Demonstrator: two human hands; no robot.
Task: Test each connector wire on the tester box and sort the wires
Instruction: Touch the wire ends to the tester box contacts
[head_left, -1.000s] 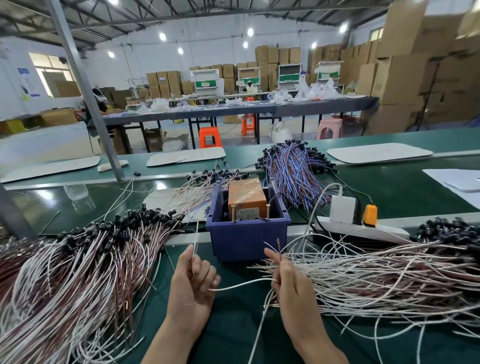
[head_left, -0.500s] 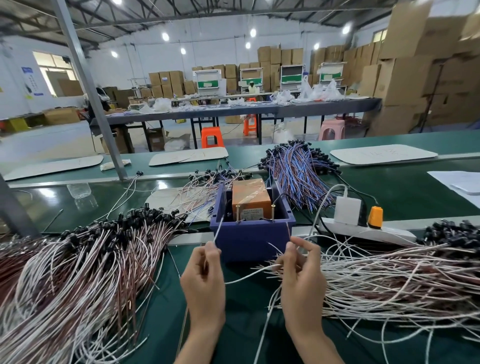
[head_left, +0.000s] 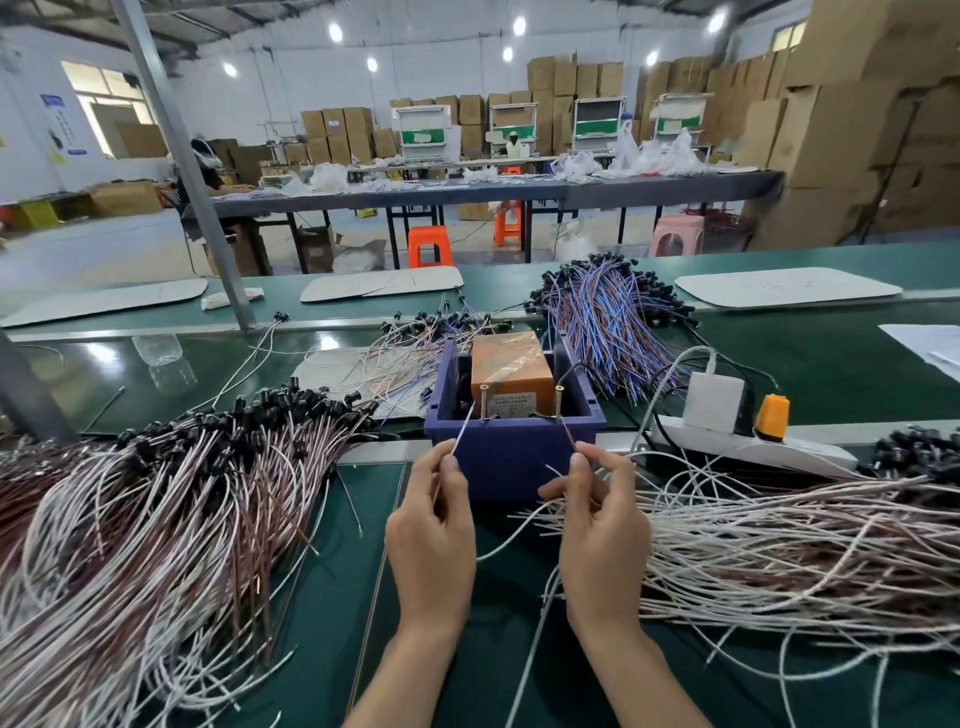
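Pinching a wire end in each hand, you hold them up to the tester box (head_left: 511, 371) at frame centre. Your left hand (head_left: 431, 535) has the white end (head_left: 464, 428) just beside the left screw (head_left: 483, 402). Your right hand (head_left: 602, 525) has the brown end (head_left: 569, 438) below the right screw (head_left: 559, 401). One wire pile (head_left: 156, 519) fills lower left, another wire pile (head_left: 779, 545) lower right.
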